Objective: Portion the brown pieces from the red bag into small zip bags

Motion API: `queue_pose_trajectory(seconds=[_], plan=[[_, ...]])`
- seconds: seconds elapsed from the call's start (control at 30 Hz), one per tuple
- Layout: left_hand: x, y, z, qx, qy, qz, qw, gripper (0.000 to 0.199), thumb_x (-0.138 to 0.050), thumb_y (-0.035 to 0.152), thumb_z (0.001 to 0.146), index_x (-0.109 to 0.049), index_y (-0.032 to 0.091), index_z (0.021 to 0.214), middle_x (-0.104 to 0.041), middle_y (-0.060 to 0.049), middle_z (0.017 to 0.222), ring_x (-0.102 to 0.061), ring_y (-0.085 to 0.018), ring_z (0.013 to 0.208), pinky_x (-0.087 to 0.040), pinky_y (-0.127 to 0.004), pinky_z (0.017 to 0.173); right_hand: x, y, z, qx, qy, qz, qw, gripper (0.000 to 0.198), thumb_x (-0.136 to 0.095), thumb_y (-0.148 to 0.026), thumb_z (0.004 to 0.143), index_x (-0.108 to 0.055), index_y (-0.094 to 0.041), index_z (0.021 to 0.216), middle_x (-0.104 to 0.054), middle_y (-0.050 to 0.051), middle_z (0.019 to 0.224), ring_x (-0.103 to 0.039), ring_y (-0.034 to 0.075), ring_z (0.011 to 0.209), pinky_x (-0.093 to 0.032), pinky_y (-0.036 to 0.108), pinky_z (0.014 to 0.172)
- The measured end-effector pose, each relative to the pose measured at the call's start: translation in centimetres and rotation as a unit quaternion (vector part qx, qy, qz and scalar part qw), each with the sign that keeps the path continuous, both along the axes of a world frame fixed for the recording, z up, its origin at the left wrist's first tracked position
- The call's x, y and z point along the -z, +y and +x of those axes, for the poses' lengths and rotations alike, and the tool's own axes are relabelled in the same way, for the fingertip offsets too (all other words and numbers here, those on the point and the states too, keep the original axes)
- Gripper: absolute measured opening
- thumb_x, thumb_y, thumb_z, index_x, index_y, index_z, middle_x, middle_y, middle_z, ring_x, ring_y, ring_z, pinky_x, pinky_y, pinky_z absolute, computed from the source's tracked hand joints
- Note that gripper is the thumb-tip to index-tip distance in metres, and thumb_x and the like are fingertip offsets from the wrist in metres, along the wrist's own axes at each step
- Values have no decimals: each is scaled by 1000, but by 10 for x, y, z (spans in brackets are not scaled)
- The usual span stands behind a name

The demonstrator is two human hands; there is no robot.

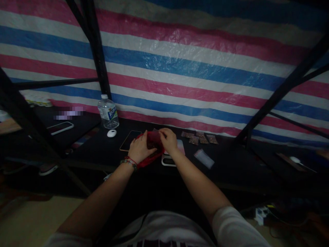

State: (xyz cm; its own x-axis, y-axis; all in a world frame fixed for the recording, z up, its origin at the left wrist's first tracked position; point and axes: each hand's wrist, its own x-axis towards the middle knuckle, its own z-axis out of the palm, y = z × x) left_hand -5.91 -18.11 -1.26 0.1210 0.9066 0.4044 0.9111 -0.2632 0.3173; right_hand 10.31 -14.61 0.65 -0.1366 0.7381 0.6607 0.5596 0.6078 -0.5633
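Observation:
A red bag [149,160] lies on the dark table in front of me, its mouth open and some dark contents showing dimly inside. My left hand [140,149] rests over the left side of this bag, thumb and fingers apart. At the bag's far right edge, my right hand [168,140] has its thumb and fingers pinched on what looks like a small clear plastic bag [155,134], mostly hidden. Partly under my right wrist is a white digital scale [169,162]. Several small filled clear bags [194,140] lie to the right, with a stack of empty clear bags [204,158] nearer me.
A dark phone [130,140] lies left of the bag. Behind it stand a clear plastic bottle [108,112] and a white rounded object [111,133]. Black metal posts [99,58] frame both sides. Another person's hand [10,126] shows at far left, near another phone [60,128].

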Motion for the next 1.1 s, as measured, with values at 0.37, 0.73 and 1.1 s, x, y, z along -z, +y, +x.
queue_pose_trajectory(seconds=[0.37,0.73,1.1], plan=[[-11,1,3,139,-296,10,945,69,-60,45,76,-37,15,133,-56,-14,126,-57,-25,111,-45,-38,95,4,-18,10,-120,362,-200,903,25,-56,-42,78,-56,-22,92,-62,0,84,-64,16,73,-56,28,59],[-15,-22,31,255,-374,-153,878,36,-59,38,78,-60,13,104,-68,-9,97,-66,-18,80,-54,-31,72,3,-71,70,-48,145,-124,981,40,-62,-30,74,-57,-22,113,-66,6,101,-63,18,86,-52,28,69],[-17,-43,49,300,-281,-156,898,33,-56,32,80,-61,14,107,-68,-7,93,-64,-16,80,-53,-26,72,18,-60,200,213,-11,-118,970,34,-53,-35,81,-63,-17,108,-68,9,99,-63,22,86,-48,33,78]])
